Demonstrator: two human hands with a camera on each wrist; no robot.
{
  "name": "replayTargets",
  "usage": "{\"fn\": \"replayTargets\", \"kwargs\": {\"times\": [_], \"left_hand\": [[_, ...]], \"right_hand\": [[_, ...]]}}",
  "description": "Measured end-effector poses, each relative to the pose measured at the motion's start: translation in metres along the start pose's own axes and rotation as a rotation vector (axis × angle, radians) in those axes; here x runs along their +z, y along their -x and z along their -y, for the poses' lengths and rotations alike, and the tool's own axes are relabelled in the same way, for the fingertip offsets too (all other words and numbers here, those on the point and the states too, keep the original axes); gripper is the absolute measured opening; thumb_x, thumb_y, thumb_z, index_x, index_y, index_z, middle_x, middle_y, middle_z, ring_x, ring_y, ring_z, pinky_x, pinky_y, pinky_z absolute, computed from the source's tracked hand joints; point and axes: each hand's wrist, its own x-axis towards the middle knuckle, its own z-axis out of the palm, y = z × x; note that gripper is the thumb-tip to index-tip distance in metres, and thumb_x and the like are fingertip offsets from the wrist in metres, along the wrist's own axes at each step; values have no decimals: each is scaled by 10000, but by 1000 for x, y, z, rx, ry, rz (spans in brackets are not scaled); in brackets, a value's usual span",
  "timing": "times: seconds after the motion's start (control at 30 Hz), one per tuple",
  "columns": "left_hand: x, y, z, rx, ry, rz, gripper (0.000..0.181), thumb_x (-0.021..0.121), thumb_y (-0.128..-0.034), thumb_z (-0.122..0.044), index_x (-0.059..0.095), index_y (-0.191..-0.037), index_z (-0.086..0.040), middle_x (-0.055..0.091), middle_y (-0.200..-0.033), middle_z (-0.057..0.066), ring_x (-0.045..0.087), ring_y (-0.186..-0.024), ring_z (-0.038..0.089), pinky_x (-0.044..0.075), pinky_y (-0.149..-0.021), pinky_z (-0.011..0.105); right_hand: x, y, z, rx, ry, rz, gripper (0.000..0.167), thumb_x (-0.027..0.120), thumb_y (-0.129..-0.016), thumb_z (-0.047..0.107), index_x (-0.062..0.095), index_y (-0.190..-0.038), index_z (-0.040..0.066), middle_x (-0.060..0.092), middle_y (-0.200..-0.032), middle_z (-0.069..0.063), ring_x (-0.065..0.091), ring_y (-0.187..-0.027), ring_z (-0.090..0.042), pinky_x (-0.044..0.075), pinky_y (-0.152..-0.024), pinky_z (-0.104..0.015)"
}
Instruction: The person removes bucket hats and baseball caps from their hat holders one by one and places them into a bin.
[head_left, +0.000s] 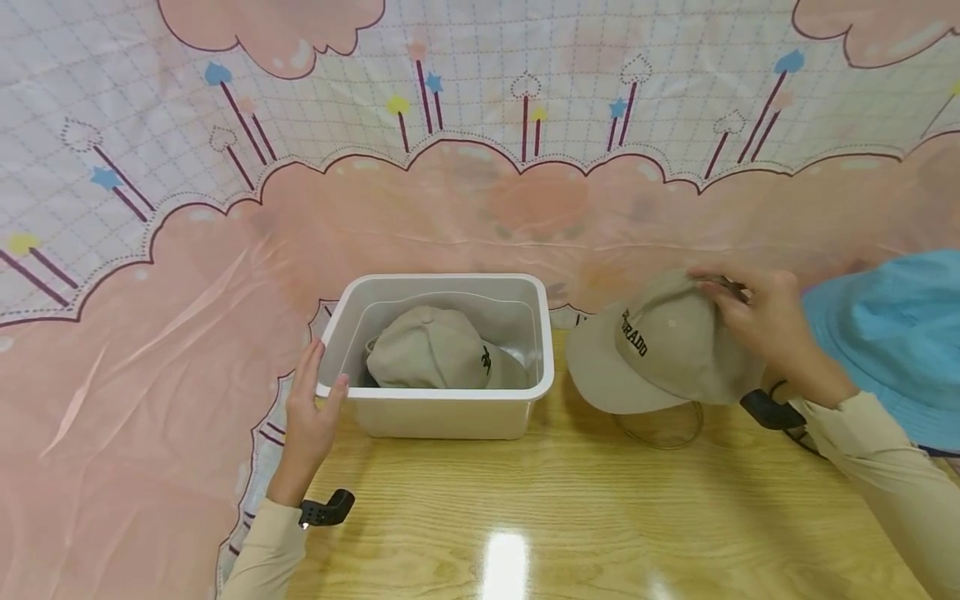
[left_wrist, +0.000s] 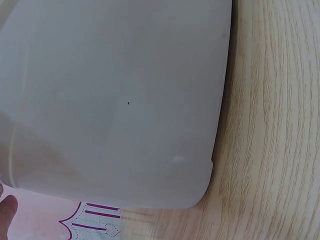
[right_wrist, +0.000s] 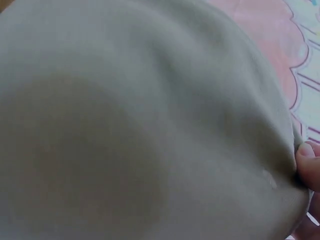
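The cap (head_left: 652,342) tilts just below and left of the fingers of the right hand (head_left: 768,321), which pinch its edge; its peak overlaps a ring (head_left: 670,447). Lifting seems to be the step in hand, and the next move calls for a firm pinch and clearance from the ring. Farther left of those fingers, the box (head_left: 442,417) holds a second cap (head_left: 427,350). The left hand (head_left: 311,421) rests nearly straight fingers on its rim. Right of the pinching fingers is a blue hat (head_left: 892,333); nearer lies bare desk (head_left: 442,517).
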Motion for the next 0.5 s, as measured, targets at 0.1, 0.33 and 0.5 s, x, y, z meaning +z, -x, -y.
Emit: {"fn": "replayTargets", "kwargs": {"times": [0.1,0.33,0.5], "left_hand": [[0,0,0,4,-5,4,590,563,-937,-160,329,-1459,-15,284,-1520,78,224,-1395,268,193,-1111,503],[-2,1,-2,-11,-6,1,591,563,-937,-166,330,-1452,5,282,-1521,81,224,-1394,273,191,-1109,512],[-1,1,-1,-7,-3,5,593,563,-937,-166,328,-1459,-12,281,-1522,72,221,-1395,264,190,-1112,500]], "right_hand": [[-1,1,0,25,-5,6,223,724,-755,-98,750,-933,34,713,-851,-130,474,-653,61,332,-579,-106],[4,4,0,2,-49,90,247,717,-761,-102,748,-958,43,719,-883,-94,531,-758,136,379,-643,-40],[5,2,-1,-14,-83,22,256,720,-735,-135,750,-931,28,718,-874,-118,541,-804,147,391,-693,-43]]}}
